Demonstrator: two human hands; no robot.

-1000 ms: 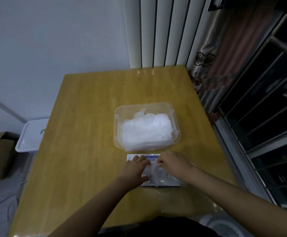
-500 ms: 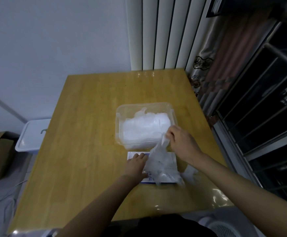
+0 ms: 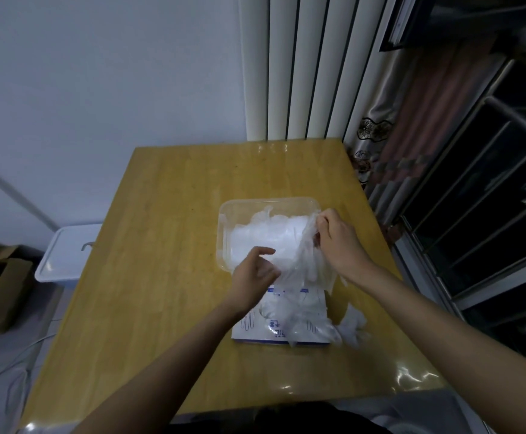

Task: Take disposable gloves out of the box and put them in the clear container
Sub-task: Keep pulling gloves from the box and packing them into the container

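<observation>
Clear container half filled; glove bunch pinched over it by right hand; left hand grip unclear; box seemingly not emptied.

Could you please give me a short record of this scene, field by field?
Container: clear, holds a pile of gloves
Box: flat, on the table, nearer than the container
Right hand: pinches a clear glove, held above the container's right side
Left hand: at the glove's lower part; hold unclear
Loose gloves: on the table, right of the box
</observation>
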